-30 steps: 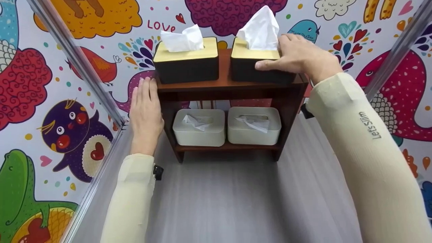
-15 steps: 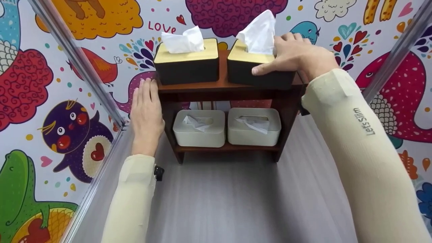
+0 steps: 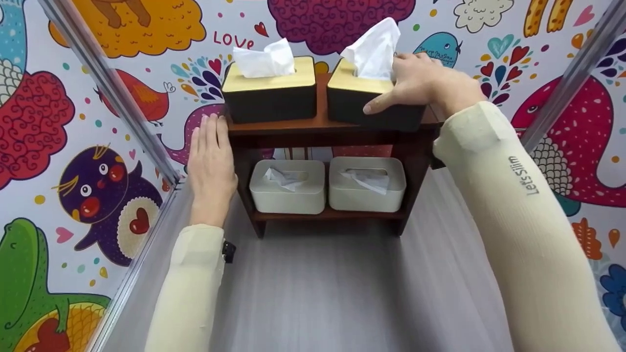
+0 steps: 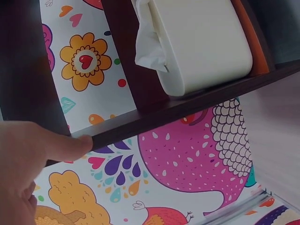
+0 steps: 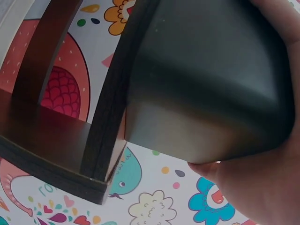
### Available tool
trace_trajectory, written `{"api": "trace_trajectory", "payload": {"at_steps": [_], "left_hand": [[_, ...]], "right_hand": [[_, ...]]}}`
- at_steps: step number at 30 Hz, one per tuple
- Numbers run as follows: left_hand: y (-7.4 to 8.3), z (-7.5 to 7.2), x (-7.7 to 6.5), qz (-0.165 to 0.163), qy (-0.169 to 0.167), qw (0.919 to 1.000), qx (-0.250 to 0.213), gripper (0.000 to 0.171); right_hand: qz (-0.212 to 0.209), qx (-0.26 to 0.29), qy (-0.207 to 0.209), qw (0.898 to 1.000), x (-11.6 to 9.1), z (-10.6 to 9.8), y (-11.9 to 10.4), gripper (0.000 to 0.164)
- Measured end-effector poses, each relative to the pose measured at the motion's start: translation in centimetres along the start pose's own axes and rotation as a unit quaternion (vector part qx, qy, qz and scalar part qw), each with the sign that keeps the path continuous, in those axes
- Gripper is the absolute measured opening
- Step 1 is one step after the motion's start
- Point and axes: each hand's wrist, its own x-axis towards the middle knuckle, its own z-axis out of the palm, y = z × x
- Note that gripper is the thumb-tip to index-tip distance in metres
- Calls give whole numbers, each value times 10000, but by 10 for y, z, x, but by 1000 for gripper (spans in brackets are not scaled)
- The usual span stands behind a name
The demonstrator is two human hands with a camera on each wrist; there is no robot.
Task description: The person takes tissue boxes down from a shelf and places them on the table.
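Note:
My right hand [image 3: 433, 82] grips the right end of a black tissue box [image 3: 342, 105] with a light wooden lid. Its thumb lies on the box's front; the other fingers reach behind the raised tissue, partly hidden. The box stands askew on the top board of a dark brown wooden shelf [image 3: 322, 100], its front right corner near the board's edge. In the right wrist view, the box's dark side [image 5: 211, 65] fills the space beside my palm. My left hand [image 3: 211, 168] rests with straight fingers along the shelf's left side, thumb [image 4: 75, 146] at the panel's edge.
A second black tissue box [image 3: 271, 103] stands on the top board's left half. Two off-white tissue boxes [image 3: 288, 199] sit side by side on the lower board. Printed walls [image 3: 313, 19] enclose the shelf, with a metal frame [image 3: 132, 122] at left. Grey floor [image 3: 313, 293] lies in front.
My right hand has shifted a little left and toward me, turning the right black tissue box so its right end comes forward. My left hand stays against the shelf.

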Motion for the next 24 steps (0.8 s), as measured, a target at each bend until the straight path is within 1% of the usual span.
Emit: {"api": "trace_trajectory", "payload": {"at_steps": [4, 7, 14, 21, 24], "left_hand": [[0, 0, -1, 1, 3, 10000, -26, 94], [0, -1, -1, -5, -5, 10000, 11, 95], [1, -1, 0, -3, -38, 10000, 8, 95], [-1, 1, -2, 96, 249, 9996, -24, 92], [-1, 2, -2, 100, 244, 9996, -63, 93]], "right_hand": [[-155, 170, 34, 9997, -4, 2, 1, 93], [-233, 216, 107, 9994, -7, 2, 2, 88], [-307, 252, 281, 9988, -11, 0, 0, 94], [-410, 343, 338, 9980, -16, -2, 1, 94], [-428, 425, 319, 9977, -18, -2, 1, 93]]}}
